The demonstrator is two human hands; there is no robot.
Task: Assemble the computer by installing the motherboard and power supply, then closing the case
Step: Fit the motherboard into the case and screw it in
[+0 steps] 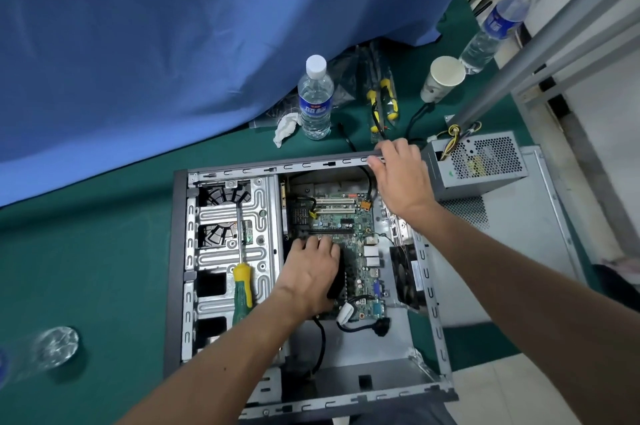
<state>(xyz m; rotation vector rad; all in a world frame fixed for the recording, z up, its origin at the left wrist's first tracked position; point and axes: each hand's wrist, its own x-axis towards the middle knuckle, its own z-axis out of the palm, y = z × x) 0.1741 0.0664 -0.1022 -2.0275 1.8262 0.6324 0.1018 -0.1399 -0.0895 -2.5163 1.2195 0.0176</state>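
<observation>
An open grey computer case [178,251] lies flat on the green table. Inside it sits the green motherboard [346,220]. My left hand [311,272] lies on the motherboard's middle, fingers spread and bent down onto the board beside a black heatsink [337,280]. My right hand [401,178] grips the case's far top rim near its right corner. The grey power supply [485,164] with yellow wires stands outside the case, just right of my right hand, on the case's side panel [526,234].
A green-and-yellow screwdriver [242,289] lies on the drive cage. Behind the case stand a water bottle [315,98], a crumpled tissue [285,128], yellow-handled tools [382,105] and a paper cup [441,78]. A second bottle [498,19] is far right; blue cloth [173,43] covers the back.
</observation>
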